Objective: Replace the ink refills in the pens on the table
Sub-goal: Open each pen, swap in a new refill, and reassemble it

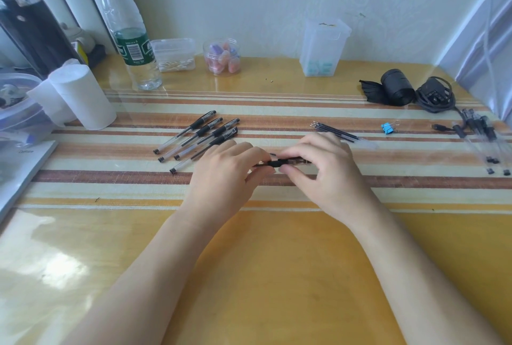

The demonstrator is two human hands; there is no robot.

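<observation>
1. Our two bare forearms reach in from the near edge of the table and converge over the striped mat, wrists low and knuckles up.
2. Our left hand has its fingers curled narrowly round the dark grip end of one pen. That pen lies level, left to right, between both hands over the middle of the mat.
3. Our right hand pinches the same pen's clear barrel between thumb and curled fingertips, with the other fingers arched loosely above. We cannot tell whether the pen touches the mat.
4. We count four more pens side by side and slanted, just left of the left hand. The nearest runs behind its knuckles.
5. Thin dark refills lie bundled just beyond the right hand. We count about four, not surely.
6. One blue clip sits right of the refills. Farther right lie blurred clear pens, and we cannot tell their number.
7. Along the back stand one bottle, one paper roll, one box, one jar, one tub, one black roll and one coiled cable.
</observation>
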